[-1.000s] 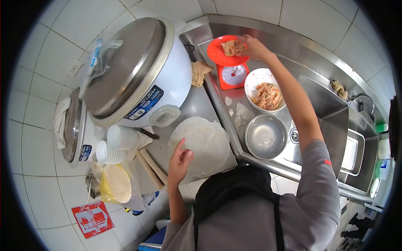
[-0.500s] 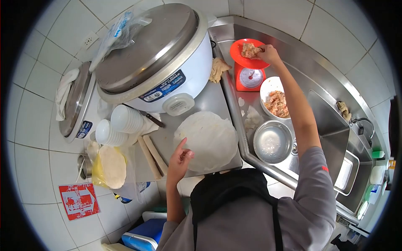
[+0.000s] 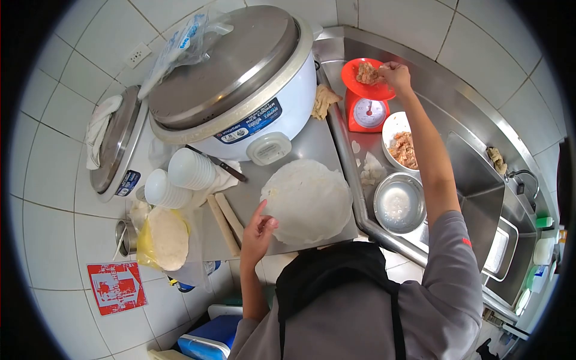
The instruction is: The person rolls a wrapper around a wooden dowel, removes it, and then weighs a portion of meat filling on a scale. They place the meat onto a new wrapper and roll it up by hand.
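My right hand (image 3: 396, 77) reaches over the red plate (image 3: 353, 87) of a red kitchen scale (image 3: 369, 114), its fingers pinched at the edge of a clump of ground meat filling (image 3: 367, 73). Below, a white bowl (image 3: 390, 132) of the same filling stands partly behind my forearm. My left hand (image 3: 259, 233) hovers at the left edge of a stack of thin round wrappers (image 3: 309, 201) on the steel table. Its index finger points out and the thumb stands apart, with nothing held.
A metal bowl of liquid (image 3: 398, 204) stands beside the sink edge. A large rice cooker (image 3: 240, 108) fills the back left. Wooden rolling pins (image 3: 227, 219), a knife (image 3: 231, 170), stacked white bowls (image 3: 191, 169) and a yellow-bagged dough round (image 3: 168, 239) lie to the left.
The view has shifted slightly, moving everything a little to the right. My right hand's fingers have drawn in and moved up at the meat's right side. My left hand keeps its pose.
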Tool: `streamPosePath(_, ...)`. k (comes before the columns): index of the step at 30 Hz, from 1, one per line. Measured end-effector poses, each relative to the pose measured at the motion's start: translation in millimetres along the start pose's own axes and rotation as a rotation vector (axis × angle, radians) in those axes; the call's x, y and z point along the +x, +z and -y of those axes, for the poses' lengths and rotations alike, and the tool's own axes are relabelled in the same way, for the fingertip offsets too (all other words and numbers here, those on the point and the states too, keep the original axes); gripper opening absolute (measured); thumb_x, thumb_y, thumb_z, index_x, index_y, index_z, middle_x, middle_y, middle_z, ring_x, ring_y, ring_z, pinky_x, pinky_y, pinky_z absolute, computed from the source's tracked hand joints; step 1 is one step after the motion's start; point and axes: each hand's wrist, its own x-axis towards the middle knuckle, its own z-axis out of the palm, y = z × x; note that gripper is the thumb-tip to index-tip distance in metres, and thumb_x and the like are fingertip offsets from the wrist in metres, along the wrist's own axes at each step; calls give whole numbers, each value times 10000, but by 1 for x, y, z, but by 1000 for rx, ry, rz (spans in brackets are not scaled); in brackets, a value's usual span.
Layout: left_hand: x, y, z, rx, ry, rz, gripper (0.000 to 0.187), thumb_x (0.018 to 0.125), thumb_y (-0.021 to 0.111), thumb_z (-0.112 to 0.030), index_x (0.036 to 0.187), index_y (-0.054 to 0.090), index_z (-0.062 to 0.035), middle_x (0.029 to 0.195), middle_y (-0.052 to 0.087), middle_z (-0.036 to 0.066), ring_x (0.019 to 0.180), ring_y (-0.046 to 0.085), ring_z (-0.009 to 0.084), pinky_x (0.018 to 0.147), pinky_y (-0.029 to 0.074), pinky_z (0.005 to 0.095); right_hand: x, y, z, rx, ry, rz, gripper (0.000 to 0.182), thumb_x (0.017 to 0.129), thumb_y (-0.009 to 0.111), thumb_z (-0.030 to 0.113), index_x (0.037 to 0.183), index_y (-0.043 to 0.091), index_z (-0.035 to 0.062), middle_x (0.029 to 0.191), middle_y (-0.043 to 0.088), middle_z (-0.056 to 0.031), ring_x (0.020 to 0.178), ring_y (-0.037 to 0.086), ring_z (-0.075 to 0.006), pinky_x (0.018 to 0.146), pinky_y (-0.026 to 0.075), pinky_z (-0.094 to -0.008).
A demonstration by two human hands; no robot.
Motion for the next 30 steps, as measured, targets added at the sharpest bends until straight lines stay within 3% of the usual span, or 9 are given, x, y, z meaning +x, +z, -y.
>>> streamPosePath(2, -1, -4, 4, -34, 2, 4, 526, 930, 560, -96, 1410, 361, -10, 918, 623, 83, 851, 598, 126, 824, 465, 268, 23, -4, -18, 240, -62, 30, 108, 723, 692, 132, 768, 668, 37, 608, 620, -25, 498, 536, -72, 430, 411, -236)
streamPosePath(6, -1, -9, 9, 17, 50, 18, 523, 947, 548, -158, 1410, 353, -14, 913, 631, 72, 823, 597, 127, 740, 468, 249, -10, -40, 14, 241, -124, 160, 138, 730, 684, 135, 809, 668, 24, 595, 604, -17, 500, 520, -57, 419, 392, -229)
streamPosePath(9, 1, -10, 10, 48, 80, 15, 516, 945, 548, -155, 1405, 362, -12, 904, 632, 62, 819, 596, 120, 733, 467, 243, -44, -68, 5, -139, -130, 176, 200, 745, 644, 112, 916, 677, 15, 656, 658, -76, 538, 601, -135, 476, 455, -281)
streamPosePath(11, 1, -9, 10, 31, 82, -7, 511, 942, 551, -146, 1400, 370, -8, 894, 634, 55, 814, 594, 111, 720, 464, 239, -66, -75, -31, -532, -334, 105, 299, 754, 590, 91, 1034, 667, 18, 778, 694, -167, 639, 672, -283, 603, 525, -366)
streamPosePath(13, 2, -8, 7, 23, 67, 23, 512, 940, 550, -118, 1401, 365, 6, 890, 619, 60, 822, 583, 112, 755, 461, 247, -86, -76, -71, -608, -219, 245, 327, 764, 571, 90, 1073, 667, 38, 911, 668, -233, 810, 664, -380, 759, 525, -418)
streamPosePath(15, 5, -8, 5, 20, 56, 55, 513, 938, 548, -90, 1403, 359, 20, 887, 605, 65, 830, 572, 113, 790, 458, 254, -98, -77, -113, -761, -284, 146, 340, 739, 600, 77, 1068, 684, 70, 957, 666, -218, 879, 666, -324, 771, 515, -396)
streamPosePath(16, 7, -7, 4, 29, 47, 58, 512, 939, 549, -94, 1402, 360, 21, 887, 605, 64, 830, 572, 113, 792, 458, 254, -101, -78, -123, -794, -259, 146, 239, 773, 573, 67, 983, 681, 31, 916, 662, -236, 888, 646, -375, 800, 510, -440)
streamPosePath(23, 14, 2, -7, 61, 58, 108, 500, 939, 552, -96, 1400, 379, -4, 886, 605, 58, 832, 575, 110, 801, 460, 255, -106, -89, -124, -775, -229, 91, 131, 754, 545, 25, 779, 673, 20, 857, 659, -238, 820, 646, -390, 754, 514, -460)
streamPosePath(30, 14, 1, -9, 73, 75, 117, 500, 938, 562, -111, 1396, 388, -12, 888, 606, 62, 835, 576, 112, 804, 459, 255, -67, -49, -18, -500, -458, -34, 173, 807, 577, 116, 927, 682, 47, 867, 656, -216, 838, 630, -397, 768, 511, -468)
